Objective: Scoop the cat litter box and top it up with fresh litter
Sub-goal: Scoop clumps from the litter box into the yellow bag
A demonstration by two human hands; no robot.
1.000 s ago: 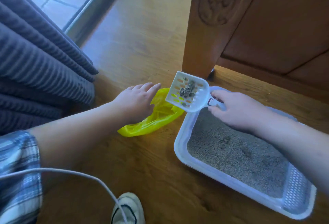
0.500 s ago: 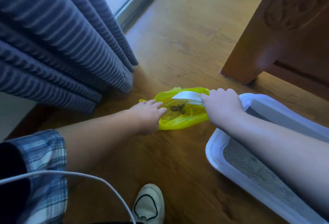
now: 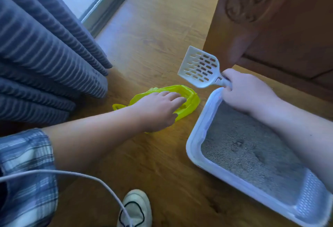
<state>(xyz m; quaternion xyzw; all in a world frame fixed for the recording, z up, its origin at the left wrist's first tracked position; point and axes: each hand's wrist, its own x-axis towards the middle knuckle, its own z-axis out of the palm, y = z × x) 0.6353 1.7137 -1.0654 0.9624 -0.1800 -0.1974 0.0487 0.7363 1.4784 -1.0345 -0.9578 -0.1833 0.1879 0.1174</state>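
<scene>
The right hand (image 3: 246,91) is closed tight round the handle of the white slotted scoop (image 3: 200,68), which is raised with its blade tilted to the far left, just beyond the far-left corner of the litter box (image 3: 194,140). The box sits to the near right, holding grey litter (image 3: 243,151). Left of the box, the yellow bag (image 3: 192,100) lies on the wooden floor (image 3: 153,28). The left hand (image 3: 158,107) rests on it, fingers laid loosely across its rim (whether they pinch it, I cannot tell).
</scene>
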